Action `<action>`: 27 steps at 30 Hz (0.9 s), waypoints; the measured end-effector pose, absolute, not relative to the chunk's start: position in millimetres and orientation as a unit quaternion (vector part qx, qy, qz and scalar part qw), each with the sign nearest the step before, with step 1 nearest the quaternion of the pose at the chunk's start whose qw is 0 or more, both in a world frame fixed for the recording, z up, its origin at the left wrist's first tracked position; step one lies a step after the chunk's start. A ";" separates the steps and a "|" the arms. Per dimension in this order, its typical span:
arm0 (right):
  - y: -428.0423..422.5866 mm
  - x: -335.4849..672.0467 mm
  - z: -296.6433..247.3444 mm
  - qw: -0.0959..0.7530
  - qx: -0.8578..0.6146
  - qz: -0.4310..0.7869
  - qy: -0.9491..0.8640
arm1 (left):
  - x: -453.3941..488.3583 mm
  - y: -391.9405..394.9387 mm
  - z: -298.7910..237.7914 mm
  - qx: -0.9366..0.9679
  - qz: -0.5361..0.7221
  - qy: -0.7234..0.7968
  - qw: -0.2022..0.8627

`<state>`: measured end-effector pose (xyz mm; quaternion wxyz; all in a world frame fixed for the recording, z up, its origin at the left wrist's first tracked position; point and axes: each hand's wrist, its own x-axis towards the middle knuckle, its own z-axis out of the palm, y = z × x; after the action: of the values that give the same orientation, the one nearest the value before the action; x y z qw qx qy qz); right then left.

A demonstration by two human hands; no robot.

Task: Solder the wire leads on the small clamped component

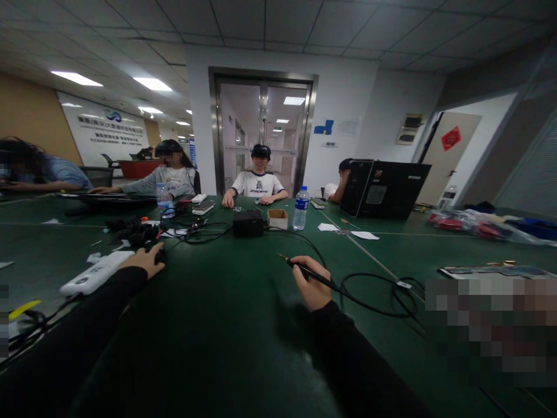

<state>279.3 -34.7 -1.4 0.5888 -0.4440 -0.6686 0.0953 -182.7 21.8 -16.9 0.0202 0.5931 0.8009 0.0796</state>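
Observation:
My right hand (311, 283) is closed around a soldering iron (311, 273), a slim black pen-shaped tool with a thin metal tip. The tip points left and up, above the green table, touching nothing. A black cable trails from the iron's rear end to the right. My left hand (145, 262) reaches out at the left with its fingers apart, at a small dark object (160, 254) that it partly covers; whether it grips it is unclear. Beside that wrist lies a white power strip (98, 273). A black box (248, 223) with cables stands farther back in the middle.
A small open cardboard box (277, 219) and a water bottle (300, 209) stand ahead. Tangled black cables (134, 230) and another bottle (164, 200) are at left. A black computer case (383, 188) is at right. Several people sit around the green table (209, 325).

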 end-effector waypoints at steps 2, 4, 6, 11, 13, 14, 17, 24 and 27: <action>-35.3 279.2 -0.7 0.588 -0.444 0.092 -0.669 | -181.8 22.6 -14.0 0.586 0.052 0.808 0.011; -35.7 279.3 -0.3 0.586 -0.446 0.087 -0.671 | -181.4 24.6 -11.0 0.581 0.043 0.813 0.003; -35.6 279.6 -0.3 0.584 -0.447 0.081 -0.672 | -182.7 27.7 -9.2 0.580 0.052 0.813 0.008; -35.3 280.6 -0.5 0.579 -0.448 0.072 -0.677 | -190.7 37.1 -12.0 0.594 0.050 0.803 0.027; -35.7 280.7 -0.1 0.577 -0.449 0.071 -0.678 | -193.3 39.5 -14.2 0.597 0.045 0.801 0.028; -36.0 280.7 0.2 0.577 -0.449 0.071 -0.679 | -194.4 40.2 -15.2 0.598 0.043 0.800 0.028; -37.0 280.5 1.5 0.579 -0.443 0.073 -0.681 | -198.2 41.0 -17.4 0.596 0.046 0.802 0.023; -37.2 280.1 3.4 0.590 -0.428 0.064 -0.682 | -196.5 41.9 -18.1 0.629 0.065 0.774 0.009; -36.9 279.6 3.1 0.592 -0.426 0.070 -0.680 | -170.7 33.8 -13.4 0.617 0.057 0.784 0.016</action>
<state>279.6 -36.9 3.1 0.5924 -0.4257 -0.6804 0.0697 -170.7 33.8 -13.4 0.0160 0.6174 0.7844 0.0574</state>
